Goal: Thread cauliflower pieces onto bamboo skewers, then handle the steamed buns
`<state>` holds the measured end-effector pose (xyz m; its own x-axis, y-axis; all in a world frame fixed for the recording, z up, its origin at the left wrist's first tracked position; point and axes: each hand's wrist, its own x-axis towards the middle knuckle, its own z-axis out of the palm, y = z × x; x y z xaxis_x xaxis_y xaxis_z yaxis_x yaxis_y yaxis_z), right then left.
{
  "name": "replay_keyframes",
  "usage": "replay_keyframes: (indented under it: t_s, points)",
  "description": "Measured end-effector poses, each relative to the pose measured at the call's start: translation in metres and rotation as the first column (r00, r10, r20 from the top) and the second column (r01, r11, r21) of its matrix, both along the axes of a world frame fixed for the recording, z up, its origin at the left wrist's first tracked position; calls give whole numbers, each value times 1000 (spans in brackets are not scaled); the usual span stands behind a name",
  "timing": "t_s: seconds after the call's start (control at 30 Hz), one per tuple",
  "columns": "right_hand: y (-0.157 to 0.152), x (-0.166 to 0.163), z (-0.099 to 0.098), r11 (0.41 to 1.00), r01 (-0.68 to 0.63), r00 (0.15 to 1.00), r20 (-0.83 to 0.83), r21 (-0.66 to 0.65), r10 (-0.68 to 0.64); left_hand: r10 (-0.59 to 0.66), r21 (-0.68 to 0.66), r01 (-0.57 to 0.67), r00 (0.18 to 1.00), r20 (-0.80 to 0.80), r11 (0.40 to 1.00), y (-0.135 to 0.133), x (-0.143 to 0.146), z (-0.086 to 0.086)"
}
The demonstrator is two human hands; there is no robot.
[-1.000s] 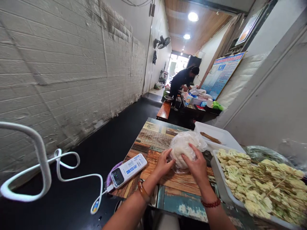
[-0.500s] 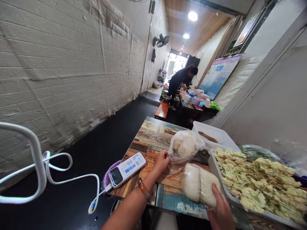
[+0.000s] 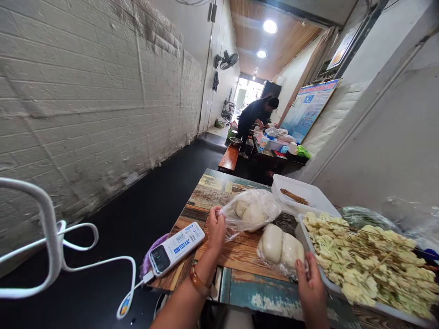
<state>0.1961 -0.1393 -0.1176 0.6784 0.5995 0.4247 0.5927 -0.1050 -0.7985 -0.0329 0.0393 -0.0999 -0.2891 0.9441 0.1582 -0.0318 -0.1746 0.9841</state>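
My left hand (image 3: 216, 230) is closed in a pinch on the gathered edge of a clear plastic bag (image 3: 230, 218). Pale round buns or dough pieces (image 3: 255, 214) lie inside that bag on the table. Nearer to me rests a second clear bag (image 3: 286, 267), wrapped tightly around two white steamed-bun-like loaves (image 3: 273, 243). At this bag's lower right corner is my right hand (image 3: 311, 285), with thumb and fingers closed on the plastic. An amber-coloured bangle (image 3: 199, 282) circles my left wrist.
The patchwork wood table (image 3: 219, 189) holds a white power bank (image 3: 178, 249) with a cable (image 3: 127, 260). On the right stand a tub of skewered cauliflower (image 3: 363, 256) and a white box (image 3: 322, 196) with sticks (image 3: 294, 197). A person (image 3: 254, 116) bends over a farther table.
My left hand has moved left, stretching the far bag's edge towards it. My right hand has slid from the loaves' side to the near bag's corner; the view has shifted slightly.
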Motion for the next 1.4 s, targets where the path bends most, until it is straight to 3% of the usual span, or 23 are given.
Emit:
replay_keyframes:
  t_s: [0.07,0.17,0.27,0.3,0.37,0.47,0.57,0.7,0.87,0.93,1.1,1.23,1.4]
  points:
    - [-12,-9,14,1000,-19,988,154,17,16,70,118,-57,992,-110,991,-6,0,5]
    - [-9,-32,47,983,-179,916,371,33,154,199,365,-68,921,-335,929,-19,2,14]
    - [29,-56,80,905,-418,785,470,-80,404,162,507,194,802,-575,840,-30,5,20]
    - [48,-62,88,860,-486,728,473,-155,496,121,491,298,746,-654,818,-33,6,21]
    - [90,-69,97,802,-501,637,489,-325,596,50,380,425,610,-791,821,-37,8,21]
    - [148,-70,97,806,-400,648,487,-436,585,-44,164,443,422,-906,882,-40,11,21]
    - [178,-67,87,817,-294,688,483,-496,541,-127,46,483,318,-939,875,-43,12,21]
    - [169,-74,74,807,-257,658,516,-531,549,-144,13,450,312,-939,893,-42,11,21]
    - [131,-78,65,825,-335,482,670,-455,564,-122,1,289,404,-907,957,-37,9,13]
    - [125,-72,64,830,-377,464,692,-410,553,-121,-8,254,432,-894,967,-36,9,11]
    - [139,-65,70,812,-379,563,587,-443,582,-141,-28,276,397,-907,961,-37,9,12]
    - [150,-75,77,842,-320,682,511,-434,522,-140,-9,322,386,-912,947,-38,7,13]
    - [136,-79,82,841,-417,626,562,-345,541,-140,-10,338,362,-922,941,-37,8,6]
